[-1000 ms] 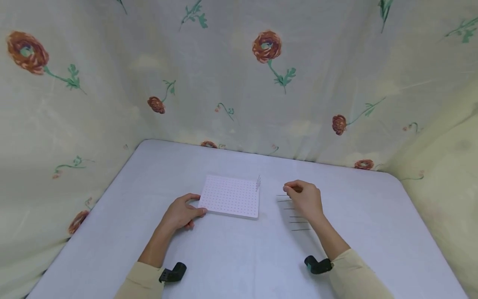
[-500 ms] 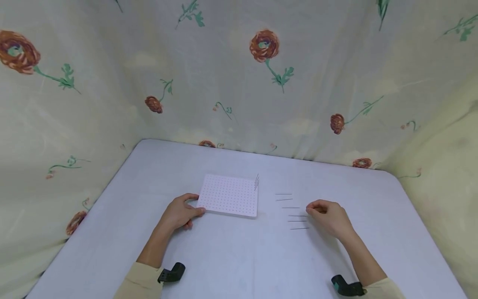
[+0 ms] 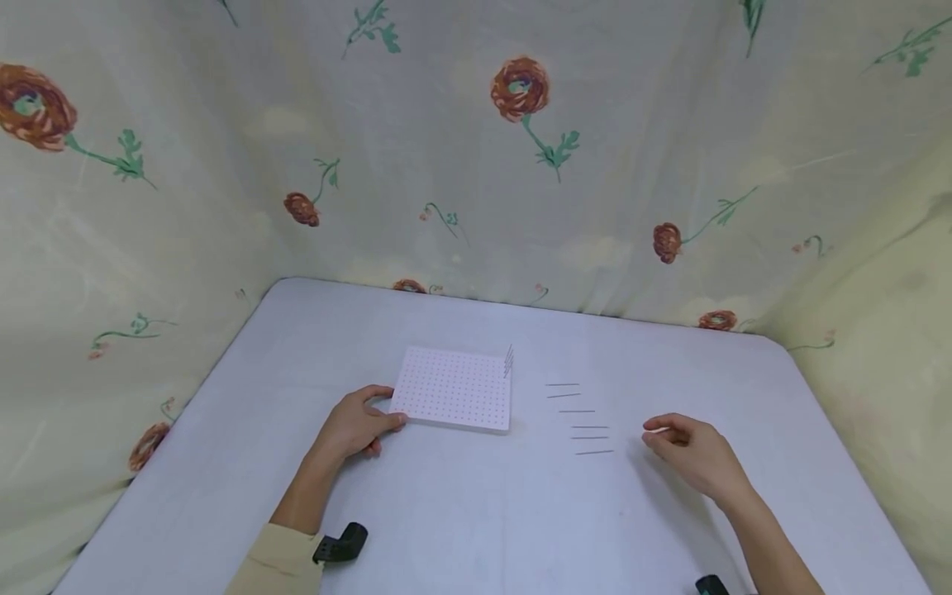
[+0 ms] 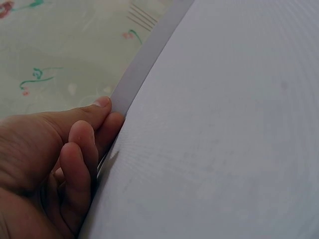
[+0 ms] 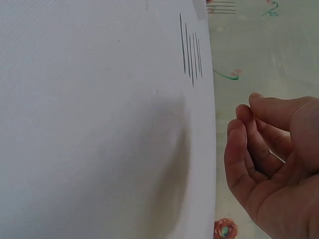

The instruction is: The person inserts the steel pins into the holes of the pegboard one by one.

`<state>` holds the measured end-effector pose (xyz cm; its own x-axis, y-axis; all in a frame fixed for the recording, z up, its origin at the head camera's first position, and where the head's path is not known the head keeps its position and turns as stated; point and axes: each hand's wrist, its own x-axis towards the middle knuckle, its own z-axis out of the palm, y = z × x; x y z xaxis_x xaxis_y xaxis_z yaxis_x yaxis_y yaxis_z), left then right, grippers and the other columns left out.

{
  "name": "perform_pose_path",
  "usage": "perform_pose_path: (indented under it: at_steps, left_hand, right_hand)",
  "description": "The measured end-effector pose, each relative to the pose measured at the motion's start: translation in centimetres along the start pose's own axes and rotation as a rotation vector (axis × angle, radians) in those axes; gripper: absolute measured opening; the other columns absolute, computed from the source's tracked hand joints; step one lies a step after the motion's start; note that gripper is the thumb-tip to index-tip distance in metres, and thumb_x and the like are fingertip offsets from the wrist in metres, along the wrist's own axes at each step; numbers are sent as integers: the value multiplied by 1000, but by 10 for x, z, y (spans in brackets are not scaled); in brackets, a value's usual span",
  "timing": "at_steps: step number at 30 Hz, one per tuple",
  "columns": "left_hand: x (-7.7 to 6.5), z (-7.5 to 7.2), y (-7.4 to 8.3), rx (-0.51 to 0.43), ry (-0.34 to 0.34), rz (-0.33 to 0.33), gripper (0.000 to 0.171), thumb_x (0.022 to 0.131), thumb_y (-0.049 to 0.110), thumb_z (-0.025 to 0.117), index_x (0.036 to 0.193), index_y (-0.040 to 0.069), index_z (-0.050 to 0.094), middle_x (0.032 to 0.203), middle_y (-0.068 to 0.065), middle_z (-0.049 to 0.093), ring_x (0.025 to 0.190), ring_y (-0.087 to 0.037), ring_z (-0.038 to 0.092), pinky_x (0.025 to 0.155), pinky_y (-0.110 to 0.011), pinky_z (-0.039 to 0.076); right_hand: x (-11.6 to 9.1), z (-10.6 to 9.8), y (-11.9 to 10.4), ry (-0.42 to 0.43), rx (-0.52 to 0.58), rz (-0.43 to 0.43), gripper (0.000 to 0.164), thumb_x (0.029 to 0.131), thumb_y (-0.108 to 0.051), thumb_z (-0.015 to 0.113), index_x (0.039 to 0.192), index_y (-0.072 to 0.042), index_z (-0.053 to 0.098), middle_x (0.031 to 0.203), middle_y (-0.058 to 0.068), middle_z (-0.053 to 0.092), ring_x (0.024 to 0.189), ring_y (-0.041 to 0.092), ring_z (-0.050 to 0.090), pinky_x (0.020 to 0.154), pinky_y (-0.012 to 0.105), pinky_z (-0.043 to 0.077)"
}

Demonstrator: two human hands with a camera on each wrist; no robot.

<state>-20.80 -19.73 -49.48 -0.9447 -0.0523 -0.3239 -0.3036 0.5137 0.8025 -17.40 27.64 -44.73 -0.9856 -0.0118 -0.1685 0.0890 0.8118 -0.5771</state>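
A white board (image 3: 449,388) dotted with rows of small holes lies on the table. My left hand (image 3: 357,423) holds it at its left side, thumb at the near-left corner and index finger farther up the edge. In the left wrist view, thumb and finger meet at the board's side (image 4: 144,62). Several thin dark rods (image 3: 509,362) stand upright along the board's far right edge. Right of the board, several more loose thin rods (image 3: 590,427) lie roughly parallel on the table. My right hand (image 3: 695,454) hovers to their right, fingers loosely bent, holding nothing.
A white cloth covers the table (image 3: 461,512), which has rounded far corners. Behind and at both sides hangs a pale curtain (image 3: 416,149) with printed orange flowers. A black wrist camera (image 3: 342,543) sits on the left forearm.
My right hand has drawn back from above the loose rods, to the right and nearer the body, and its fingertips have parted slightly. The left hand and board stay put.
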Motion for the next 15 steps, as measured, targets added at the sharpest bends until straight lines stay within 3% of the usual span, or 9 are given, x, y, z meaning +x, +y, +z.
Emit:
perform_pose_path:
  at_steps: [15]
  left_hand:
    - [1,0,0,-7,-12,-12,63,89,24,80,145,10,53,72,-4,71,41,-11,49,45,-24,40]
  right_hand:
    - [-7,18,20,-62,2,58,31,96,-31,70,117,-7,70,91,-2,72,82,12,60,73,29,46]
